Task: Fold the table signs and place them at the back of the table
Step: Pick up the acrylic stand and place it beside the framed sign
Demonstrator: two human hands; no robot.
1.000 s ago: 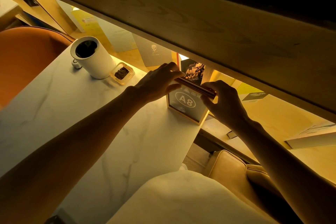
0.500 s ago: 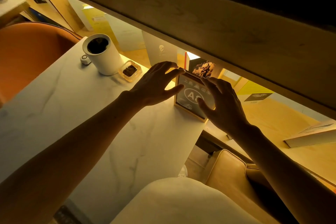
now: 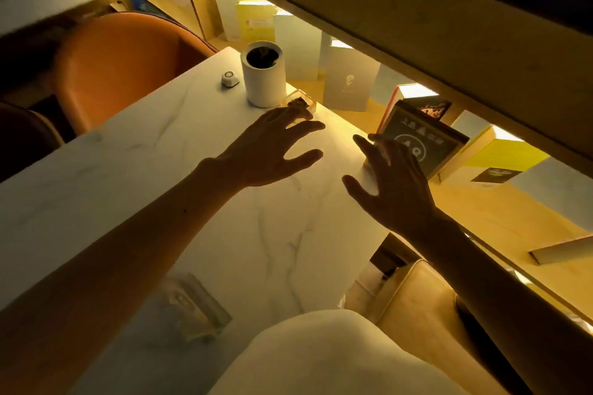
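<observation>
A dark framed table sign (image 3: 423, 138) with a circled number stands at the back right corner of the white marble table (image 3: 160, 176), leaning against the books behind it. My right hand (image 3: 391, 183) hovers just in front of the sign, fingers spread, covering its lower left part and holding nothing. My left hand (image 3: 272, 147) floats over the table to the left of the sign, fingers apart and empty. A second clear acrylic sign (image 3: 195, 305) lies near the table's front edge, partly behind my left forearm.
A white cylindrical cup (image 3: 263, 77), a small white puck (image 3: 230, 78) and a little clear dish (image 3: 300, 102) stand at the table's back. Books line the lit shelf (image 3: 346, 83) behind. An orange chair (image 3: 122, 64) is at left, a cream seat (image 3: 414, 298) at right.
Both hands have let go of the framed sign and pulled back toward me. The sign stays standing at the table's back edge. The view has shifted, showing more of the table.
</observation>
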